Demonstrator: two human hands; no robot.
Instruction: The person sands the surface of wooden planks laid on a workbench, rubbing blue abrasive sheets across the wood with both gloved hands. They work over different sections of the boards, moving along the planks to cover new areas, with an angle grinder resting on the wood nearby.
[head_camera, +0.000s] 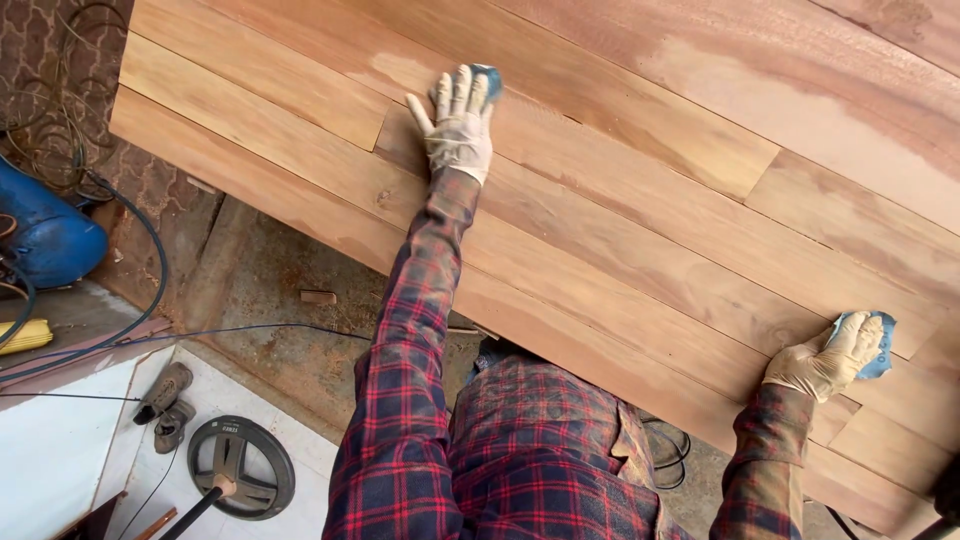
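Left hand (458, 125) is up near the top middle of the frame, in a pale work glove, with its fingers spread a little and pressed flat on a blue sanding pad (487, 80). Only a blue corner of that pad peeks out past the fingertips, so most of it sits hidden under the palm. Over at the right edge, lower down, the right hand (830, 358) wears the same kind of glove and curls over a second blue pad (880, 345), pushing it down on the wood. Both hands rest on a big wooden panel (640, 200) made of long boards, and those boards run from the upper left of the frame down to the lower right. Each pad lies right under its own hand, touching the wood, so neither hand has to reach for it. The left arm is stretched far out and the right arm is bent closer to the body. Red checked sleeves (410, 330) cover both arms. I think the pads are sanding blocks, but they are too covered to be sure. A blue tank (45, 235) sits at the left edge, and a round grey disc (240, 467) lies at the lower left.
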